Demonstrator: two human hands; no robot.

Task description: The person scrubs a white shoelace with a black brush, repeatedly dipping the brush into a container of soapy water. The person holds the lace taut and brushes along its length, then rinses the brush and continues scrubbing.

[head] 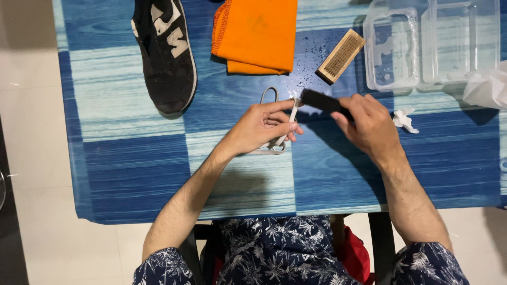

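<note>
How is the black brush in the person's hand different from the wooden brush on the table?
The slim black brush is dark and held up in the right hand; the pale wooden brush lies untouched on the blue checked tablecloth. The wooden brush looks wider and blockier, its bristles showing along one side. Both are long, narrow brushes.

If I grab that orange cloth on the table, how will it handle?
The orange cloth is probably floppy: it lies folded flat in soft layers, so it would likely drape and unfold when lifted. It looks thin, so probably light. Pushed, it would likely bunch up or slide on the smooth blue tablecloth rather than roll or tip.
</note>
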